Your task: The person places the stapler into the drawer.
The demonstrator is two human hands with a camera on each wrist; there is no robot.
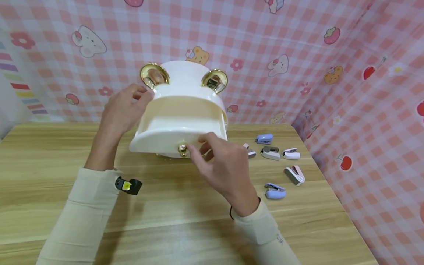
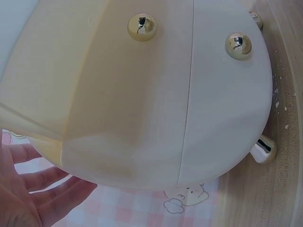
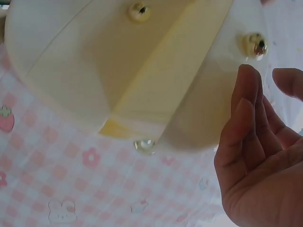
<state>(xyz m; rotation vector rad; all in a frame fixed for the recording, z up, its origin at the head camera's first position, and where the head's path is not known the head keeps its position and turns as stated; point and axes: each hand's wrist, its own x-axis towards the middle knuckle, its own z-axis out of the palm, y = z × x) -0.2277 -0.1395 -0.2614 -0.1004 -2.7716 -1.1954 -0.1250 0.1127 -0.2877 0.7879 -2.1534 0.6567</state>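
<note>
A white drawer box (image 1: 185,79) with gold ear-shaped discs stands on the table, its top drawer (image 1: 159,140) pulled out toward me. My right hand (image 1: 225,165) is at the drawer front, thumb tip beside the round gold knob (image 1: 182,148). In the right wrist view, thumb and fingers stand apart with the knob (image 3: 255,46) just beyond the fingertips. My left hand (image 1: 124,108) is up at the box's left side, below the left gold ear (image 1: 154,75). The left wrist view has its fingers (image 2: 47,182) loosely extended beside the box, holding nothing. Two lower knobs (image 2: 142,27) show there.
Several small staplers lie on the table to the right: blue (image 1: 264,138), grey (image 1: 270,152), white (image 1: 291,154), pink-and-white (image 1: 294,175) and another blue one (image 1: 275,191). A pink checked cloth (image 1: 251,44) covers the walls behind and to the right.
</note>
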